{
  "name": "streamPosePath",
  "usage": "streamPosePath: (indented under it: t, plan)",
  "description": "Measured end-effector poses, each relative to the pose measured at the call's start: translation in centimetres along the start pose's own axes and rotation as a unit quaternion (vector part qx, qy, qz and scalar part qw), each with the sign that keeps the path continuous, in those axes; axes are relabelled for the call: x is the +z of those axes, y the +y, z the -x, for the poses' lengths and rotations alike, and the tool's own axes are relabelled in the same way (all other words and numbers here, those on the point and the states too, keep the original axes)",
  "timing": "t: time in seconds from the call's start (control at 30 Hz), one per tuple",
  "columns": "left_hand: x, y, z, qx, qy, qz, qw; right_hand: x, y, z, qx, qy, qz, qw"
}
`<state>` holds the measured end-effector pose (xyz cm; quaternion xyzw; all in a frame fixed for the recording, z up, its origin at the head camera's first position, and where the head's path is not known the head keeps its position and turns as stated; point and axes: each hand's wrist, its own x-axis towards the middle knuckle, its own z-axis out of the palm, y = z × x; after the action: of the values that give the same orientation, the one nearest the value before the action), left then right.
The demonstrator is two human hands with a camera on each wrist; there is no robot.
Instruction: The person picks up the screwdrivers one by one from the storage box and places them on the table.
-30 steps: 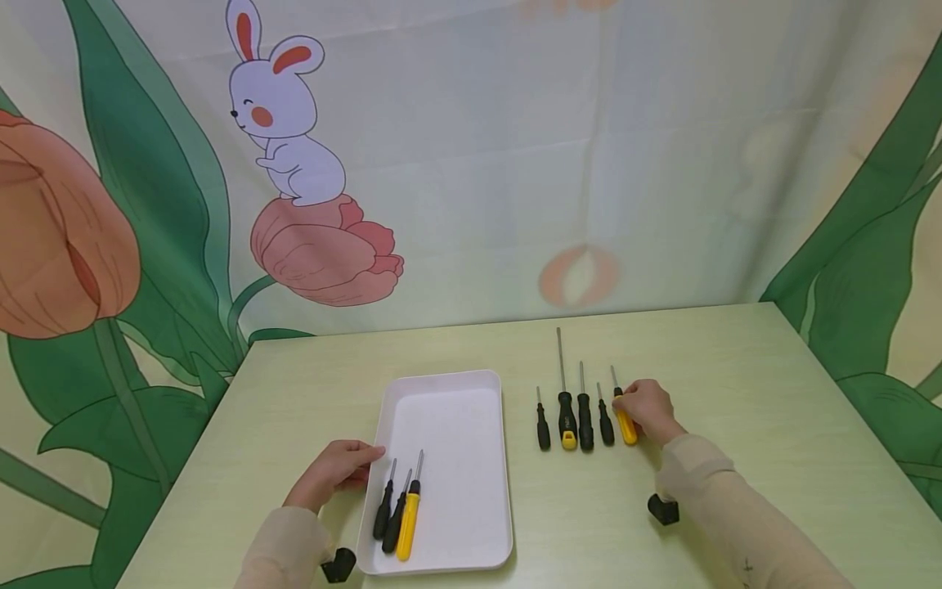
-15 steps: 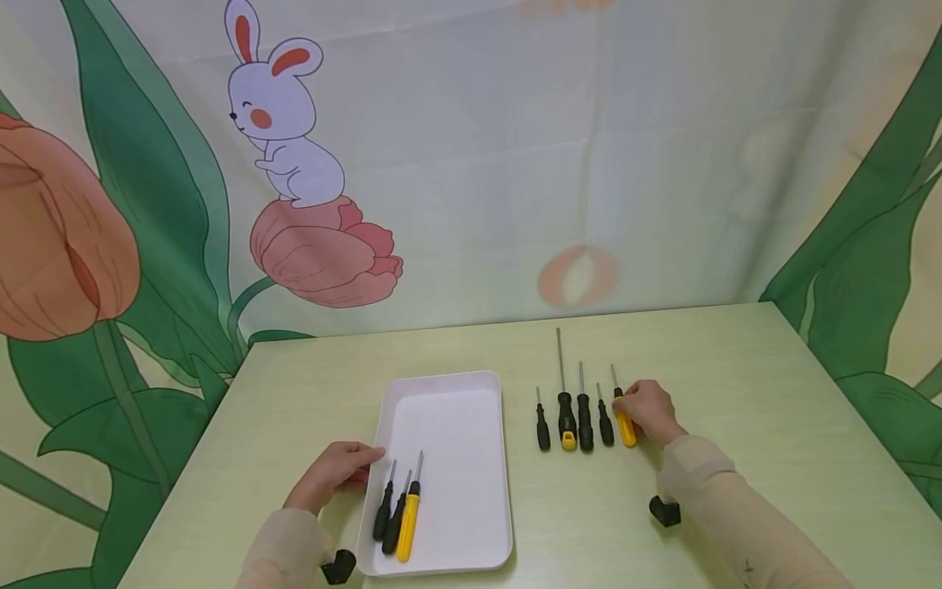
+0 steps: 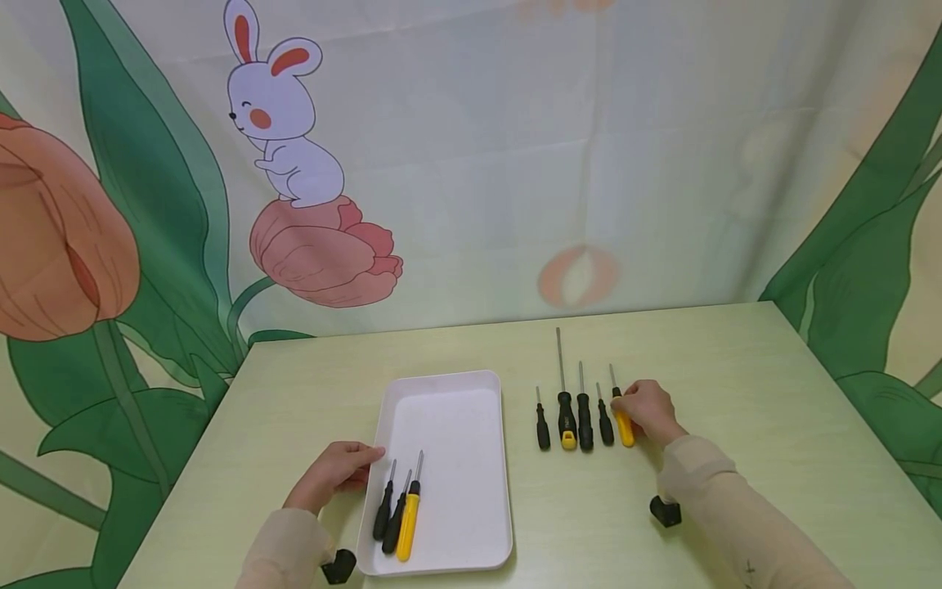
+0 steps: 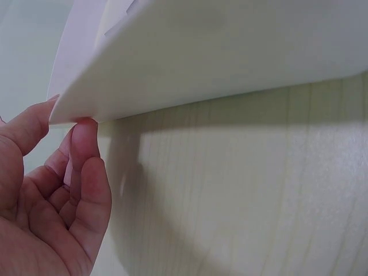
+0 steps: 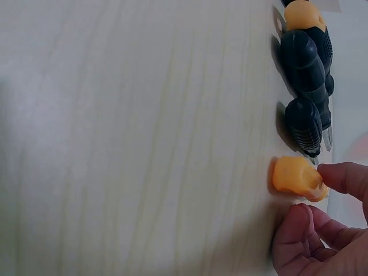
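Observation:
My left hand (image 3: 334,474) pinches the left rim of a white tray (image 3: 459,474); in the left wrist view its thumb lies above the tray wall (image 4: 201,63) and a fingertip below. Inside the tray, at the lower left, are two black screwdrivers (image 3: 383,514) and a yellow-handled one (image 3: 408,528). At the right end of a row of screwdrivers on the table, my right hand (image 3: 649,409) holds a yellow screwdriver (image 3: 625,429) between thumb and fingers. The right wrist view shows its yellow handle (image 5: 293,175) low by the table.
To the left of the held one lie a small black screwdriver (image 3: 605,425), a longer black one (image 3: 585,421), a long-shafted black-and-yellow one (image 3: 567,417) and a short black one (image 3: 543,433). A printed cloth (image 3: 471,164) hangs behind the table (image 3: 773,393).
The yellow screwdriver under my right hand has shifted very slightly left, towards the neighbouring black one. My left hand and the tray look unmoved.

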<state>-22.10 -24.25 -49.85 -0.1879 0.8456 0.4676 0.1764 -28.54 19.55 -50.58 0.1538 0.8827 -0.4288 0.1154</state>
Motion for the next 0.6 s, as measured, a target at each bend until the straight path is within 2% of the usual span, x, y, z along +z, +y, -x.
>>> streamPosePath:
  t: [0.6]
  plan:
    - [-0.05,0.13,0.2,-0.002,-0.001,-0.004,1.0,-0.17,0.12,-0.05,0.006,-0.01,-0.022,1.0]
